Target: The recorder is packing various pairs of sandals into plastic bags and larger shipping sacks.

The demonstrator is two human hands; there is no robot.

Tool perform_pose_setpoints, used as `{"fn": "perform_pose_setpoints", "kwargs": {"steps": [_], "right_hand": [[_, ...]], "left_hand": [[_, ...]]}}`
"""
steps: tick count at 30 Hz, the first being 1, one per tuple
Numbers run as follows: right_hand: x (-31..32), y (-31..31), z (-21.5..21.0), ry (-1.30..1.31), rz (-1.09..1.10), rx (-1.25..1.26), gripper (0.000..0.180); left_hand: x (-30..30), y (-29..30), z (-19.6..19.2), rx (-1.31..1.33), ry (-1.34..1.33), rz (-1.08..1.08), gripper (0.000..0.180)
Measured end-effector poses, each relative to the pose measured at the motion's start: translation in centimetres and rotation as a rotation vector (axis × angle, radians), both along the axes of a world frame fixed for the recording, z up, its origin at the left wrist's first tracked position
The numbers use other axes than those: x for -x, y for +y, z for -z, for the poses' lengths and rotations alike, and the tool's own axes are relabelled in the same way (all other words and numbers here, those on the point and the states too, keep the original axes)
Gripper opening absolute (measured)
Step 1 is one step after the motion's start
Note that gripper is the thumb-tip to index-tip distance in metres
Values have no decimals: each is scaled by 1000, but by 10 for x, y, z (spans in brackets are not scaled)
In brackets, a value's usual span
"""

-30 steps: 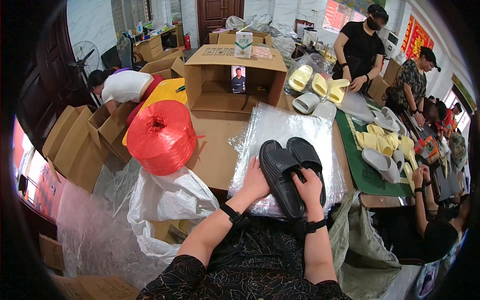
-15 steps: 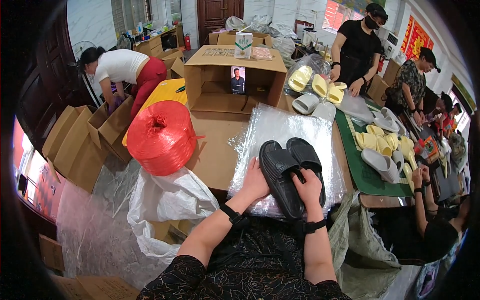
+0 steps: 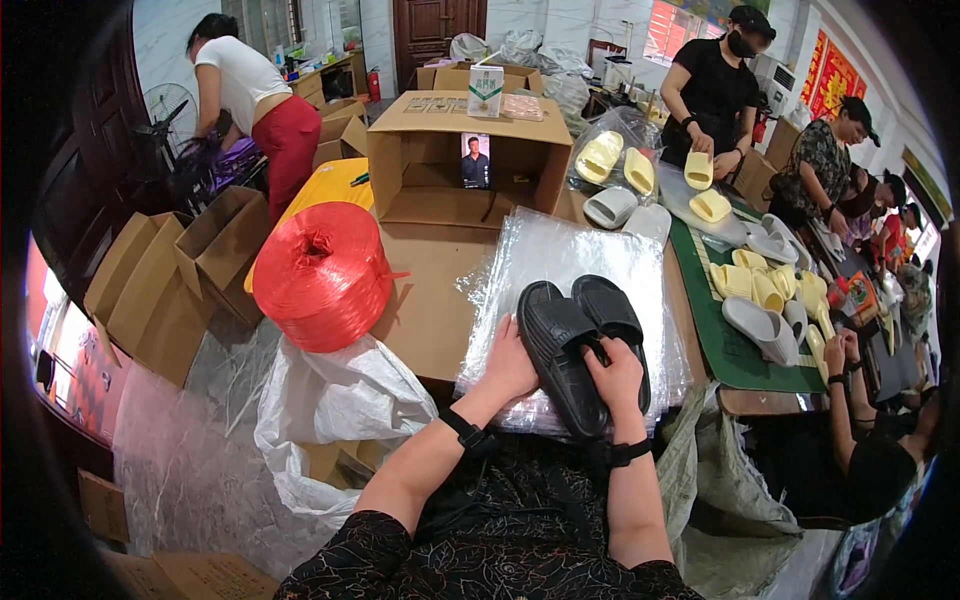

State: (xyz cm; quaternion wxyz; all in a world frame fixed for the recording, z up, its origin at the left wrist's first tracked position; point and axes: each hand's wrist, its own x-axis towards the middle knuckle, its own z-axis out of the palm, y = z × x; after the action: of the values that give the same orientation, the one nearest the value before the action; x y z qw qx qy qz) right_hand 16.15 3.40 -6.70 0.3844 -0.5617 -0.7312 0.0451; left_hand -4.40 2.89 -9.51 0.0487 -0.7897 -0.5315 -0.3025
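Observation:
A pair of black slide slippers (image 3: 565, 345) lies side by side, toes pointing away, on a stack of clear plastic bags (image 3: 570, 255). My left hand (image 3: 510, 365) is against the outer side of the left slipper, with some of its fingers hidden by the sole. Over the footbed of the right slipper (image 3: 612, 315) lies my right hand (image 3: 616, 375), its fingers curled at the inner edge of the left one. Both hands are closed on the pair.
Left of the bags stands a big red roll of plastic twine (image 3: 322, 275); beyond them, an open cardboard box (image 3: 470, 155) holds a phone (image 3: 476, 162). Yellow and grey slippers (image 3: 765, 290) lie on a green mat (image 3: 715, 345) at right, where co-workers stand. A white woven sack (image 3: 335, 410) hangs below the twine.
My hands and the black slippers stay put. At the far right a co-worker has lifted a yellow slipper. The person in the white top has risen from the boxes and turned farther left.

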Motion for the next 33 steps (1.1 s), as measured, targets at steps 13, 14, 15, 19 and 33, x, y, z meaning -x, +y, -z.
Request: {"fn": "perform_pose_setpoints", "kwargs": {"steps": [13,14,15,19,33], "right_hand": [[1,0,-1,3,3,18,36],[1,-1,-1,2,-1,31,35],[0,-1,-1,3,0,32,35],[0,0,2,24,-14,-34,34],[-1,1,2,5,1,-4,34]], "left_hand": [[-1,0,-2,42,-8,-3,50],[0,0,-2,47,-3,-8,51],[-1,0,-3,52,3,-11,51],[-1,-1,-4,46,-6,-1,52],[-2,1,1,47,29,-3,53]]}}
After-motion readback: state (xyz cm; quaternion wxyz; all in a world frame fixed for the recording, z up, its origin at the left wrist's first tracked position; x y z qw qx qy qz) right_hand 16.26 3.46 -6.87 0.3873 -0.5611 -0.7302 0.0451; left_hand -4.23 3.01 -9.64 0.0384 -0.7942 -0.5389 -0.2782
